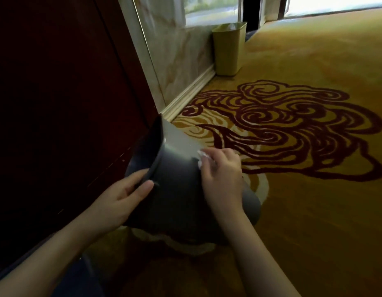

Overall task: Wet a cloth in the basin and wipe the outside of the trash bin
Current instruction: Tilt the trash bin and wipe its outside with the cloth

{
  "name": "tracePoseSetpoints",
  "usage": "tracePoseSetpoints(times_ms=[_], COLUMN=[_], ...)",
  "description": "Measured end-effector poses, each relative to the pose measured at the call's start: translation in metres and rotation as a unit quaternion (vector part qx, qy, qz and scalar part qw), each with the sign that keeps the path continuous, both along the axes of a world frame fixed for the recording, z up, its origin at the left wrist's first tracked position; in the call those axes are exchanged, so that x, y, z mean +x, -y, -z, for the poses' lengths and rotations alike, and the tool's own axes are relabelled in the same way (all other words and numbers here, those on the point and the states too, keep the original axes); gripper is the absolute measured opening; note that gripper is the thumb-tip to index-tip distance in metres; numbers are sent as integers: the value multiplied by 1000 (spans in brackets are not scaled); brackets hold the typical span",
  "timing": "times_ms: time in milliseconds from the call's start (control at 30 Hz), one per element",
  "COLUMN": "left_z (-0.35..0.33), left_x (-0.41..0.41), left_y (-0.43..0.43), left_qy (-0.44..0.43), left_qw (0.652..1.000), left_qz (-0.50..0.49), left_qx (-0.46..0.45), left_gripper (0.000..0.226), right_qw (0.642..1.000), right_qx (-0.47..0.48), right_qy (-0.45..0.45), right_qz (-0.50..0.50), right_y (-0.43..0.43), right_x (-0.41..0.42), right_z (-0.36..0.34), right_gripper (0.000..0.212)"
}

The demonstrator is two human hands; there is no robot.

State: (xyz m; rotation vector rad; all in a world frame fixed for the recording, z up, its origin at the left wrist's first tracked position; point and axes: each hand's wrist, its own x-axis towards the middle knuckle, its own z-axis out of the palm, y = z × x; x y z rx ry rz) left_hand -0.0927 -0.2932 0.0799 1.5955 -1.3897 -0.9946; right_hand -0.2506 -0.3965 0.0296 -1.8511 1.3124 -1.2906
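A single head-worn wide-angle camera is looking forward and steeply down, sitting close above the left hand [121,198] and the right hand [220,174]. Both forearms are entering from the bottom edge. Beyond the hands, the view is stretching across the carpet [314,200] toward a far window [211,9].

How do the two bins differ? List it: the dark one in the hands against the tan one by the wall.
The dark grey bin lies tipped on its side; the tan bin stands upright. The dark grey bin is gripped at the rim by the left hand and wiped by the right hand with a white cloth; the tan bin is untouched. Both rest on the patterned carpet.
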Motion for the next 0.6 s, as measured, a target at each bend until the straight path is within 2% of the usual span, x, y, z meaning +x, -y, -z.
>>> tracePoseSetpoints(times_ms=[133, 267, 400, 467, 600], left_z=[-6, 1, 8, 11, 14], left_x=[11, 4, -1, 1, 3], left_y=[-9, 15, 25, 24, 14], left_qy=[-83, -97, -134, -156, -188], left_qw=[995, 976, 952, 944, 940], left_qz=[-20, -162, -240, -259, -259], left_qx=[60, 107, 137, 132, 115], left_gripper=[25, 33, 20, 17, 18], right_qw=[999, 997, 997, 996, 974], right_qx=[0, 2, -11, 25, 173], right_qy=[-45, -76, -69, -67, -78], right_qz=[-3, -7, 11, 49, 124], right_y=[-25, -54, -66, -55, -23], right_x=[3, 8, 5, -7, -42], right_z=[20, 40, 64, 83, 117], right_gripper=[16, 17, 20, 20, 20])
